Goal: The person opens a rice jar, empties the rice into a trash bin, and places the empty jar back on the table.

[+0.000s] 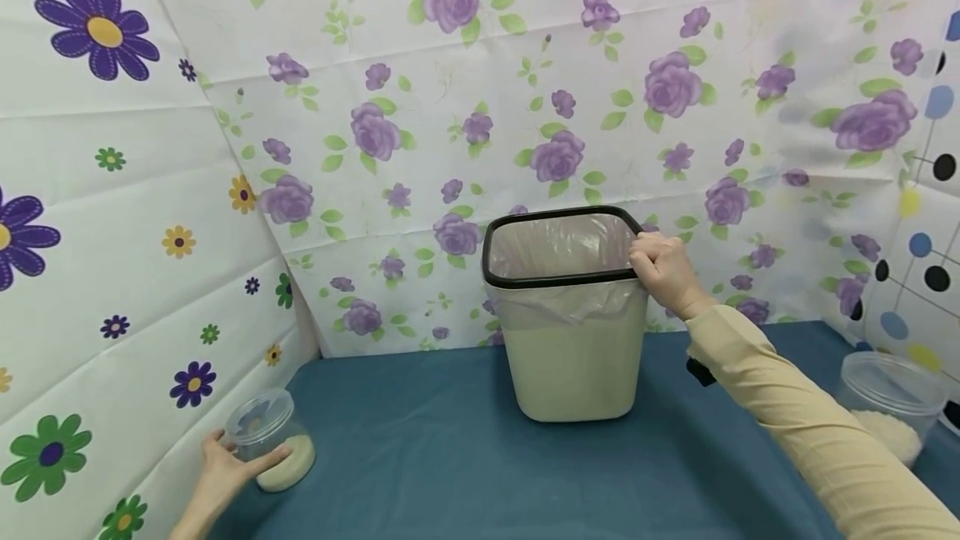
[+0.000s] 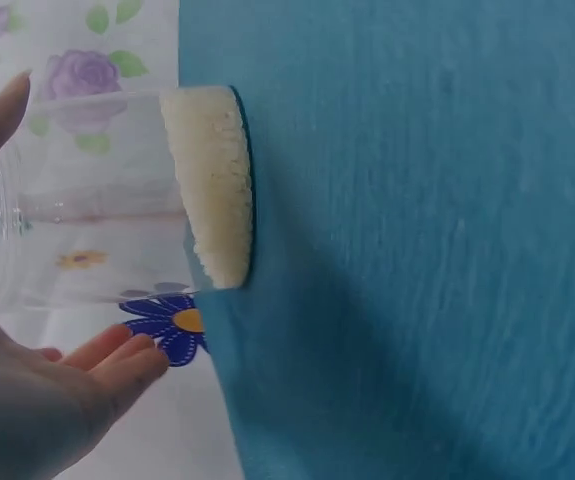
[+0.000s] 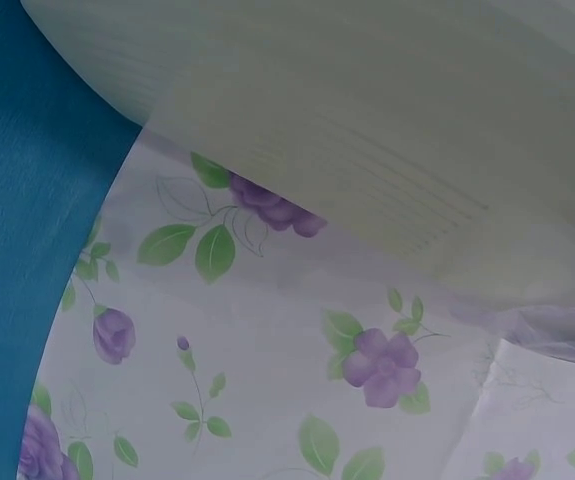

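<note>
the left hand [image 1: 225, 473] is spread, thumb and fingers on opposite sides of the clear jar [image 1: 272, 433] standing on the blue table [image 1: 412, 440]. the right hand [image 1: 667, 269] grips the bin [image 1: 573, 357] at its black rim's [image 1: 562, 280] right side.

I have two things in hand here. The bin [image 1: 577, 365] is pale cream-green, with rounded corners and walls narrowing towards the base; it stands upright on the blue cloth [image 1: 397, 448], near the back wall of flowered sheeting [image 1: 420, 48]. A black rim [image 1: 555, 280] runs around its open mouth, and I can see a thin translucent liner [image 1: 558, 244] inside, its crumpled edge hanging below the rim. Well apart, at the left end of the cloth, I have a clear, round jar [image 2: 132, 180] standing upright. Whitish grains [image 2: 212, 185] fill its bottom part, their surface sloping to one side.
</note>
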`<state>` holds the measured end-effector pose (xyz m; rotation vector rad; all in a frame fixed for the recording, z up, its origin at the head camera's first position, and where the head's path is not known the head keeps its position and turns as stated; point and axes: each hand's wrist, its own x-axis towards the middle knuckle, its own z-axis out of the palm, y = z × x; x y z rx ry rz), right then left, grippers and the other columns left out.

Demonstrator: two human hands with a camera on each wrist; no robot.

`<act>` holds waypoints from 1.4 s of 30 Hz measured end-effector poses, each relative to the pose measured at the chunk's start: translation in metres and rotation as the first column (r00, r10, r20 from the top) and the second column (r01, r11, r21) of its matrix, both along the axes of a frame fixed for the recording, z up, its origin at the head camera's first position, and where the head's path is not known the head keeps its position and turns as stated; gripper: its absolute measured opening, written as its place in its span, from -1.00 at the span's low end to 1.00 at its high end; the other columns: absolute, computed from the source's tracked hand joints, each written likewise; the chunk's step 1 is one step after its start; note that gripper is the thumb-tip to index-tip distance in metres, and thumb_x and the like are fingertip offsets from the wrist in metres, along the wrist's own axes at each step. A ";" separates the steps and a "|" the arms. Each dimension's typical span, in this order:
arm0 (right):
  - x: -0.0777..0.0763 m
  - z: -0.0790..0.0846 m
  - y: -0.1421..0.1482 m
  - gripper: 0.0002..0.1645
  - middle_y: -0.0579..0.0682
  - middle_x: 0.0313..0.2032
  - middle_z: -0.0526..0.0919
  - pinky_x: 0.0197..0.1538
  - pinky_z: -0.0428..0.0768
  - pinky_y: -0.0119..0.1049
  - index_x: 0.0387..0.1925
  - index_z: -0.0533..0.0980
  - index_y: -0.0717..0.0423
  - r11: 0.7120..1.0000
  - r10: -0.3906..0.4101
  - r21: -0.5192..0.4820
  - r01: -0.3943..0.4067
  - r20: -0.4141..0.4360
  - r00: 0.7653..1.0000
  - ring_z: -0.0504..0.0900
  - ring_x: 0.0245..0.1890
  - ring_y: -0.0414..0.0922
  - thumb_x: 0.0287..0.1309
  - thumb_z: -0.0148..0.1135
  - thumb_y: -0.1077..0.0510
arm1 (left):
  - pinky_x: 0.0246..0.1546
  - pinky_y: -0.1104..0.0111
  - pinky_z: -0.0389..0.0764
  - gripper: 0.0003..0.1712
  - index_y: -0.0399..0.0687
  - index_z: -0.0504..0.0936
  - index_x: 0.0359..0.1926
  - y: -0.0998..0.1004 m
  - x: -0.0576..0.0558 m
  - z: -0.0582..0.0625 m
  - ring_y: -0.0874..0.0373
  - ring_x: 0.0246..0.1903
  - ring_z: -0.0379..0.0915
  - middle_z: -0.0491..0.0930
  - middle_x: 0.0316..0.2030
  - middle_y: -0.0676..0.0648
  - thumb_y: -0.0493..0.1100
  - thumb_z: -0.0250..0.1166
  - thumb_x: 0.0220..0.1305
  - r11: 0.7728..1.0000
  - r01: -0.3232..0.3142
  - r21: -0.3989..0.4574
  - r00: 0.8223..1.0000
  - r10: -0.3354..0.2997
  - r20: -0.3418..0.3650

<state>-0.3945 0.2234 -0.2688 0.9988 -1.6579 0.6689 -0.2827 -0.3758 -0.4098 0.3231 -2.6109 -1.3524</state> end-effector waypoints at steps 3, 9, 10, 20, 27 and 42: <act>-0.001 -0.001 0.000 -0.54 -0.21 -0.78 0.01 -0.46 0.11 -0.37 -0.86 0.04 -0.07 1.000 0.011 -0.002 -0.011 0.005 1.000 -0.10 -0.70 -0.22 0.06 -0.21 0.31 | 0.01 -0.15 0.12 0.20 -0.56 -0.33 0.21 -0.002 -0.002 -0.006 -0.46 0.09 -0.08 -0.16 0.11 -0.61 -0.05 0.39 -0.02 0.999 0.022 0.031 0.998 -0.020 -0.053; -0.002 -0.002 0.000 -0.54 -0.21 -0.77 0.00 -0.48 0.09 -0.38 -0.86 0.03 -0.06 1.000 0.009 -0.013 -0.009 0.005 1.000 -0.11 -0.68 -0.24 0.05 -0.21 0.30 | 0.04 -0.11 0.06 0.10 -0.51 -0.16 0.22 0.000 -0.007 -0.014 -0.34 0.11 -0.01 0.00 0.11 -0.52 -0.15 0.43 -0.07 0.999 0.048 0.011 0.987 -0.045 -0.153; -0.002 -0.002 0.000 -0.55 -0.21 -0.77 0.00 -0.49 0.08 -0.38 -0.86 0.03 -0.06 1.000 0.008 -0.014 -0.008 0.002 1.000 -0.10 -0.69 -0.24 0.05 -0.21 0.31 | 0.04 -0.10 0.07 0.08 -0.49 -0.13 0.23 0.000 -0.008 -0.015 -0.31 0.11 0.01 0.04 0.11 -0.50 -0.19 0.44 -0.08 0.998 0.067 0.020 0.981 -0.063 -0.183; 0.000 -0.002 0.001 -0.55 -0.22 -0.77 -0.01 -0.53 0.04 -0.38 -0.87 0.03 -0.06 1.000 -0.005 -0.017 0.006 0.019 1.000 -0.10 -0.69 -0.24 0.06 -0.23 0.29 | 0.08 -0.09 0.01 0.14 -0.35 -0.26 0.30 0.003 -0.010 -0.016 -0.27 0.15 -0.06 -0.05 0.17 -0.46 -0.14 0.41 -0.02 0.995 0.086 0.054 0.983 -0.076 -0.164; 0.002 -0.002 0.001 -0.54 -0.23 -0.78 0.01 -0.55 0.03 -0.40 -0.86 0.04 -0.06 1.000 -0.009 -0.007 0.009 0.017 1.000 -0.08 -0.71 -0.23 0.07 -0.23 0.30 | 0.11 -0.05 0.01 0.10 -0.31 -0.15 0.33 0.005 -0.014 -0.011 -0.23 0.21 -0.07 0.03 0.22 -0.38 -0.08 0.40 0.00 0.992 0.094 0.085 0.989 -0.083 -0.126; 0.001 -0.001 -0.001 -0.51 -0.20 -0.79 -0.02 -0.51 0.05 -0.34 -0.86 0.02 -0.06 1.000 -0.009 -0.005 0.009 0.017 1.000 -0.14 -0.69 -0.23 0.10 -0.21 0.33 | 0.03 -0.18 0.04 0.38 -0.49 -0.41 0.28 0.020 -0.014 0.002 -0.44 0.15 -0.16 -0.16 0.19 -0.59 0.32 0.28 -0.06 0.995 0.032 -0.099 0.989 -0.017 0.145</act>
